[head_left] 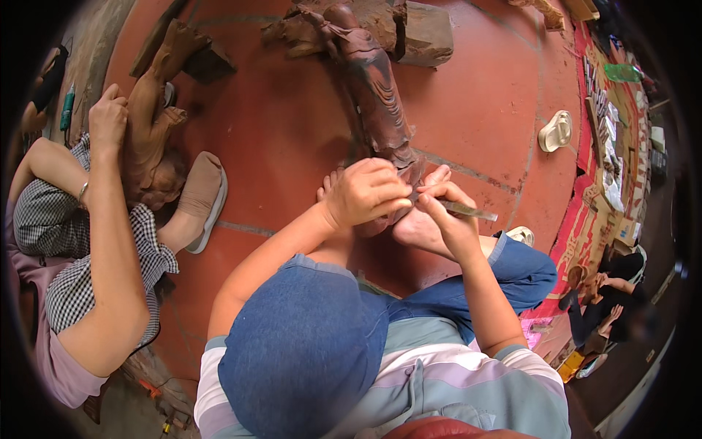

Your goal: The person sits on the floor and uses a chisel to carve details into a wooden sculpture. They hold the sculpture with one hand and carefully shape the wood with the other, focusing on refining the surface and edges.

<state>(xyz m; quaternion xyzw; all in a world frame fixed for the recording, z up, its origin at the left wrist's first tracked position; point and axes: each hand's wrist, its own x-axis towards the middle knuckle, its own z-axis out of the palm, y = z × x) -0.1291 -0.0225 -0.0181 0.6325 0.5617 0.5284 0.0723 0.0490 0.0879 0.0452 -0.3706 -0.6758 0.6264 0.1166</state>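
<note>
A dark reddish-brown wooden statue (374, 99) with carved drapery folds lies lengthwise before me, its near end between my bare feet (420, 233). My left hand (369, 192) is closed over this near end, fingertips bent down at the carving; what they pinch is hidden. Just right of it, my right hand (452, 216) grips a slim hand tool (472, 211) like a pen. The tool's pale rear end sticks out to the right, while its working tip is hidden between my hands.
To my left, another person's hand (108, 121) rests by a second wood carving (150, 139). Rough wood blocks (428, 35) lie beyond the statue. A cream sandal (556, 132) sits on the red tiled floor (285, 110), and a red patterned mat (574, 227) with tools runs along the right.
</note>
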